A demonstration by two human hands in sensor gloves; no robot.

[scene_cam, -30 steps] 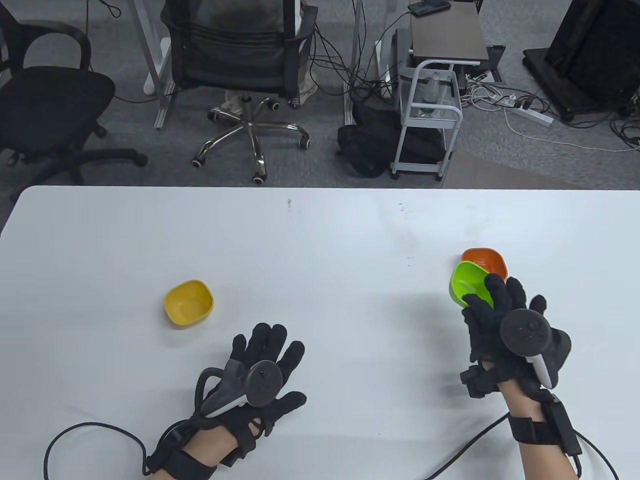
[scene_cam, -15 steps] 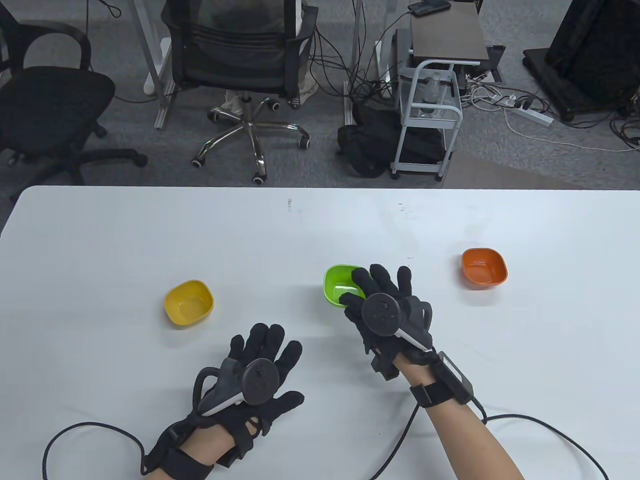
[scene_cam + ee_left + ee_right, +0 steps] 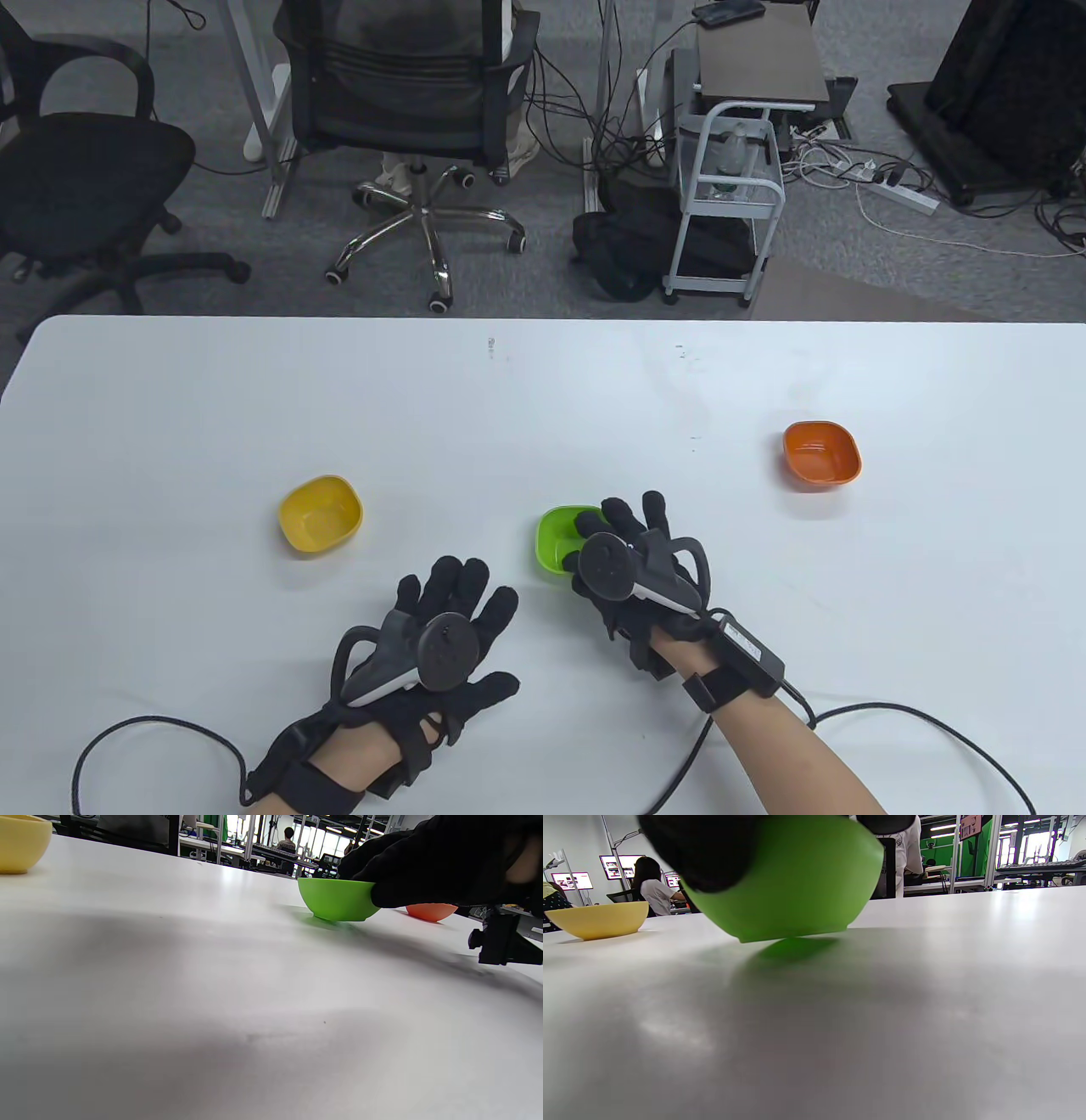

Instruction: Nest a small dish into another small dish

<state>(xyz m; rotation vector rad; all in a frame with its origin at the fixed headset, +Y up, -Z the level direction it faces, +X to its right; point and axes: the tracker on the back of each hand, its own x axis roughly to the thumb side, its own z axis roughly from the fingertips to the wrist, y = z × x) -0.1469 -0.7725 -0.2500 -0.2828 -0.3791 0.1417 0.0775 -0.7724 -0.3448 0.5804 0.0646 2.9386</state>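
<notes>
Table (image 3: 543, 382): white, carrying three dishes and both hands; chairs, a cart and cables stand on the floor past its far edge.
Left hand (image 3: 441, 632): flat on the table near the near edge, fingers spread, gripping nothing.
Right hand (image 3: 632, 560): just right of the left hand, fingers over the green dish's right rim, thumb on its outer wall, gripping it.
Green dish (image 3: 560, 543): mid-table toward the near edge, base at or just on the surface; which, I cannot tell.
Yellow dish (image 3: 321, 514): upright on the left half, well apart from the green one, nothing between them.
Orange dish (image 3: 821, 454): upright on the right half, well apart from the hand.
</notes>
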